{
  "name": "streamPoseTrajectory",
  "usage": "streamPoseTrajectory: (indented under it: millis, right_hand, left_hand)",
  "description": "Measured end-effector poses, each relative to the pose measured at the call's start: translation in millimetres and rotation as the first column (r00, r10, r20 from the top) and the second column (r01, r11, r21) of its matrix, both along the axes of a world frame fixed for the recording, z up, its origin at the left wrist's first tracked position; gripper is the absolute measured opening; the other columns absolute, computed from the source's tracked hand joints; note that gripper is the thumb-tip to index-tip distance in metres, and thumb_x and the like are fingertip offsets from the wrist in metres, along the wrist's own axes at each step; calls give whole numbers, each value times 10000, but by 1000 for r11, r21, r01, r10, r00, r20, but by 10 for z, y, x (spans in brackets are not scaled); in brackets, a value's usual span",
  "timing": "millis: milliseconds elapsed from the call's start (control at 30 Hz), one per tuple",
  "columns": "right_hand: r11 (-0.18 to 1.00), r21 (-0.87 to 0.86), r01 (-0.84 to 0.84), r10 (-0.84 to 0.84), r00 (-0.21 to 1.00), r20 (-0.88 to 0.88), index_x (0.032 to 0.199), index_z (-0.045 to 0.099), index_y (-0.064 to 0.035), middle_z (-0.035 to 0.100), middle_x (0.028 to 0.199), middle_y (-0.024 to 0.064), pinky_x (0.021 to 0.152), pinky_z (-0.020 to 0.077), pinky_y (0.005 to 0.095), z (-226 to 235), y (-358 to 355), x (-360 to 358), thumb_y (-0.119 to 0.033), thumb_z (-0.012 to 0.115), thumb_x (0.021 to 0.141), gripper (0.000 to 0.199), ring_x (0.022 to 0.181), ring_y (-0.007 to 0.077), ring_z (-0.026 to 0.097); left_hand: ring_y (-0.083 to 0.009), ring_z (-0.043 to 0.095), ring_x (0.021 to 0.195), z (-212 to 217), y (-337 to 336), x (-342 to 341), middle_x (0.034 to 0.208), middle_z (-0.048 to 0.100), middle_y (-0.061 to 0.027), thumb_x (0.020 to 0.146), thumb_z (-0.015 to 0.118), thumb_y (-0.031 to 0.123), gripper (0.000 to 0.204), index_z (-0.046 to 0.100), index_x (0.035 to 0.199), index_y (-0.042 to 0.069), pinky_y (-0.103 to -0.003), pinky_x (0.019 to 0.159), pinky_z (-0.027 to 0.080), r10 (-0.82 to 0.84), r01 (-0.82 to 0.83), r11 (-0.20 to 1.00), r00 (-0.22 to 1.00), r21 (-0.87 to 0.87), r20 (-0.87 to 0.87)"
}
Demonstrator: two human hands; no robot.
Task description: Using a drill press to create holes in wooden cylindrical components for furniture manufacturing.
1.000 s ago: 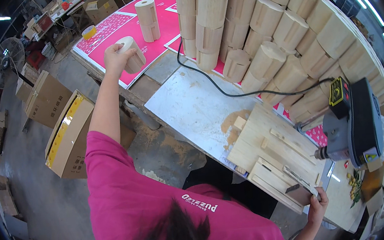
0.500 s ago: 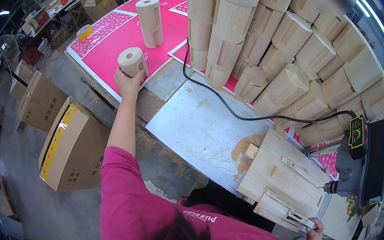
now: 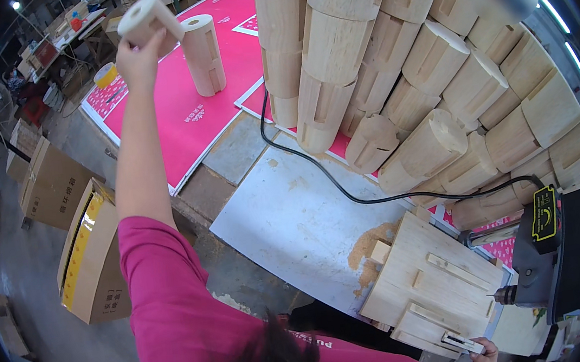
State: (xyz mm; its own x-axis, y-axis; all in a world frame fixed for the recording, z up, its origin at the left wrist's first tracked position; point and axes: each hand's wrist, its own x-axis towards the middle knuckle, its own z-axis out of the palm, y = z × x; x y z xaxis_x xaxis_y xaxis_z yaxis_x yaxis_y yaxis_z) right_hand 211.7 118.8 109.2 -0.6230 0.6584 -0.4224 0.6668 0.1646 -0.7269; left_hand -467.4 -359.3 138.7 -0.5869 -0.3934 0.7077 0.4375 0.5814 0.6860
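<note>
My left hand (image 3: 137, 63) is raised at the far left, its fingers closed around a short pale wooden cylinder (image 3: 144, 19) with a hole in its end. The cylinder is tilted above the pink tabletop, close to the upper end of a standing column of wooden cylinders (image 3: 204, 59). At the lower right, my right hand (image 3: 487, 356) closes on the light-coloured end of a toggle clamp (image 3: 460, 342). The clamp sits on a wooden jig board (image 3: 408, 296) with strips and small blocks fixed on it. Part of the right hand is cut off by the lower edge.
A drill (image 3: 536, 265) lies sideways beside the jig, its bit pointing over the board. Its black cable (image 3: 347, 183) crosses the white board (image 3: 271, 204). Sawdust (image 3: 368, 250) lies near the jig. Stacked wooden cylinders (image 3: 391, 64) form a wall behind. Cardboard boxes (image 3: 90, 265) stand at left.
My left hand has lifted the short cylinder off the pink tabletop, tilted it and carried it away toward the far left. My right hand stays at the clamp. The view has shifted slightly.
</note>
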Motion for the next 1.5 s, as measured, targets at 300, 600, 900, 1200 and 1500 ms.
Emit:
streamPoseTrajectory:
  millis: [300, 600, 900, 1200, 1500]
  right_hand:
    - [999, 18, 31, -32, 997, 70, 1068, 617, -80, 553, 716, -4, 479, 377, 217, -104, 98, 144, -127, 598, 702, 369, 552, 82, 455]
    - [991, -102, 85, -111, 954, -280, 885, 636, -7, 610, 857, 63, 763, 418, 271, -384, 149, 360, -148, 725, 580, 347, 827, 150, 555]
    - [996, -58, 67, -81, 951, -299, 862, 655, -10, 624, 868, 74, 754, 429, 258, -309, 98, 163, 8, 645, 541, 321, 825, 160, 567]
    - [999, -5, 53, -52, 946, -321, 866, 654, -8, 606, 829, 47, 758, 414, 240, -291, 49, 172, 12, 646, 560, 307, 801, 138, 553]
    - [1000, 10, 1, 2, 941, -338, 848, 662, -7, 618, 830, 46, 757, 430, 244, -272, -23, 238, 17, 673, 564, 286, 811, 138, 561]
  left_hand:
    - [-289, 625, 874, 357, 409, -750, 940, 633, -194, 529, 777, 440, 673, 590, 960, -42, -350, 765, 486, 86, -42, 969, 981, -245, 175]
    - [-283, 627, 873, 266, 577, -957, 929, 638, -182, 529, 773, 483, 709, 589, 957, -52, -348, 755, 490, 116, -22, 945, 956, -327, 271]
    - [-331, 510, 1026, -105, 468, -585, 1125, 480, -296, 611, 731, 523, 845, 465, 1100, -113, -346, 847, 439, 334, -339, 891, 940, -303, -69]
    - [-133, 570, 831, -1204, 2192, 1780, 978, 557, -71, 720, 638, 19, 373, 520, 1074, 30, -272, 762, 465, -795, 791, 605, 596, 90, 111]
    - [-239, 504, 1087, -1708, 2870, 1421, 1184, 506, -150, 585, 617, -66, 774, 319, 1295, 14, -311, 927, 403, -882, 782, 364, 115, 506, 457]
